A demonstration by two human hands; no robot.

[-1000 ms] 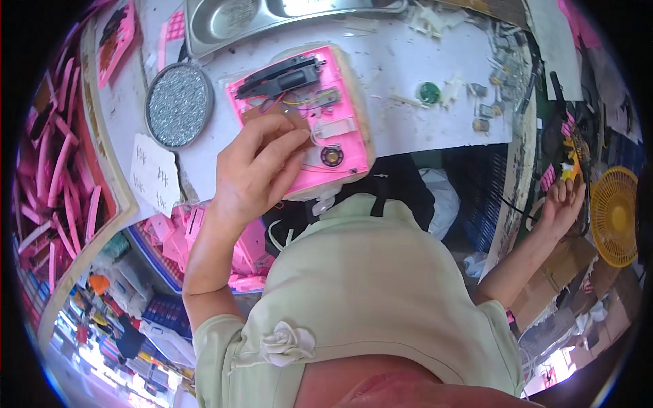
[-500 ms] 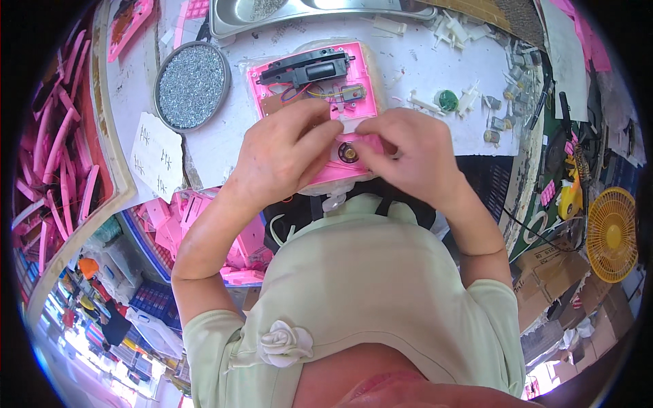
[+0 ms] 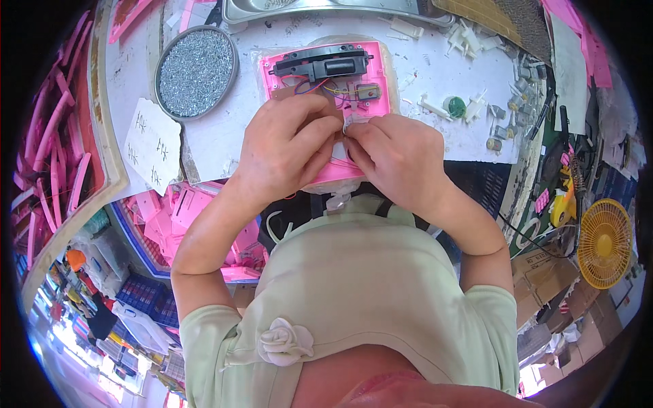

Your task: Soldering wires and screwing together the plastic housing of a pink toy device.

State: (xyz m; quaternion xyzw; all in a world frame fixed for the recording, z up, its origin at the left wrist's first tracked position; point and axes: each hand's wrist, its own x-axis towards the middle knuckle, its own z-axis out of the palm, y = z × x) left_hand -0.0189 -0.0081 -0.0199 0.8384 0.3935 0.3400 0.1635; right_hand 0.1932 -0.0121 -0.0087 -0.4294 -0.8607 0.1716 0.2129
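A pink plastic housing point(image 3: 378, 54) lies on a wrapped pad at the near edge of the table. Inside it sit a long black part point(image 3: 333, 66), a small boxed motor point(image 3: 368, 91) and thin coloured wires. My left hand point(image 3: 286, 139) is over the housing's left side, thumb and fingertips pinched together. My right hand point(image 3: 398, 153) meets it from the right, its fingers closed too. The fingertips nearly touch over the middle of the housing. Whatever they pinch is small and mostly hidden by the fingers.
A round tray point(image 3: 196, 73) of small screws stands left, by a torn card point(image 3: 153, 146). White plastic parts point(image 3: 464, 37), a green round piece point(image 3: 454, 107) and several small motors point(image 3: 503, 131) lie right. A metal tray point(image 3: 340, 9) is at the back. Pink parts fill a bin point(image 3: 146, 255) below.
My right hand has come closer to my left, and its fingers now cover the round speaker-like part that showed before. The whole view has shifted slightly.
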